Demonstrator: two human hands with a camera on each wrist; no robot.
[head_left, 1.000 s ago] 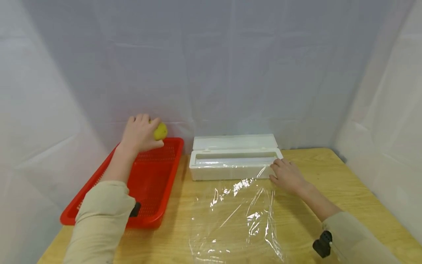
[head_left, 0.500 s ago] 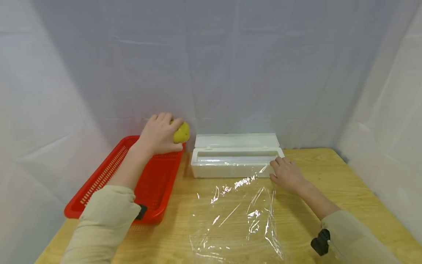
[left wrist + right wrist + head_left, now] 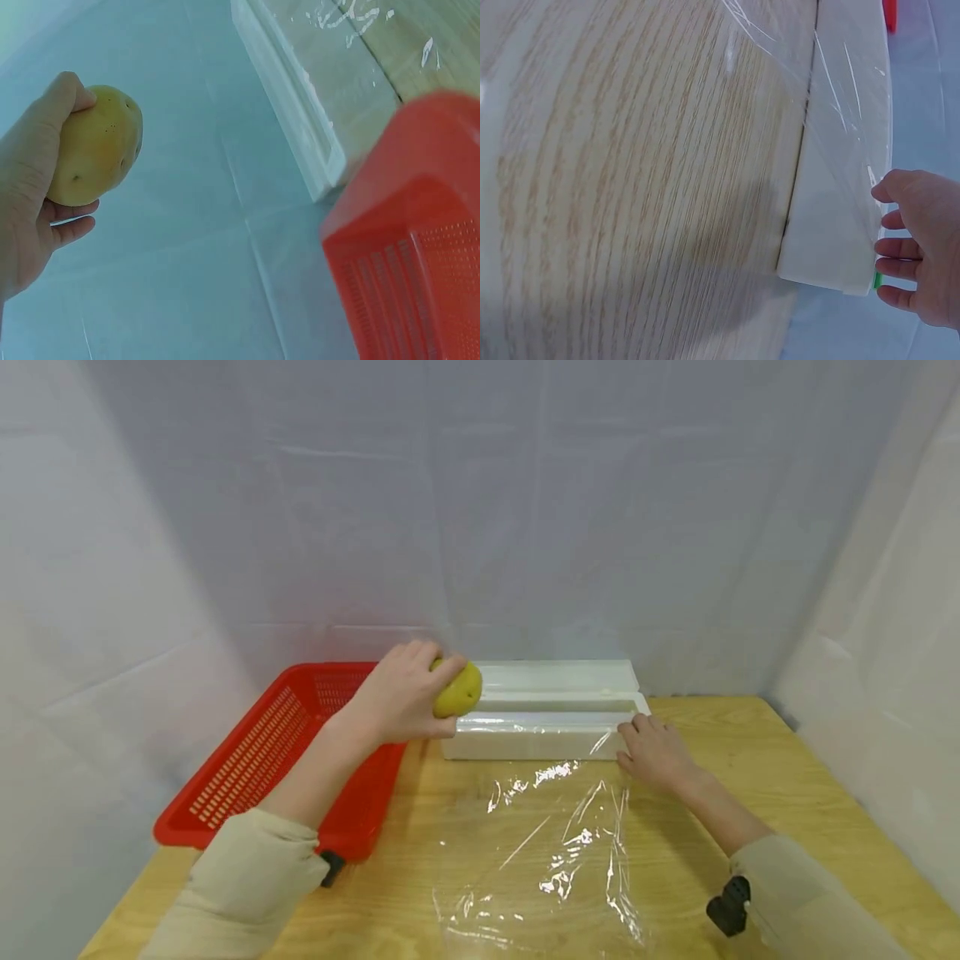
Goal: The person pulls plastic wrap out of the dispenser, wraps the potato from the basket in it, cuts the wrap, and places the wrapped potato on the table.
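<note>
My left hand [image 3: 397,693] grips a yellow potato [image 3: 459,692], thumb and fingers spread round it. In the head view the potato overlaps the left end of a white cling film box [image 3: 540,745] with its lid [image 3: 558,675] up. The left wrist view shows the potato [image 3: 97,146] held in the air, its small eyes visible. My right hand [image 3: 654,753] holds the box's right front corner, fingertips on its upper edge. From the roll inside, a sheet of clear cling film [image 3: 525,852] runs over the box front and lies toward me.
A red plastic basket [image 3: 247,760] with slotted sides stands on the left, partly behind my left forearm. The wooden table [image 3: 750,752] ends at white sheeting [image 3: 525,527] behind and at both sides. A black device [image 3: 729,906] sits at my right cuff.
My left hand has carried the potato rightward from over the basket to the left end of the box, slightly lower now. My right hand has stayed at the box corner.
</note>
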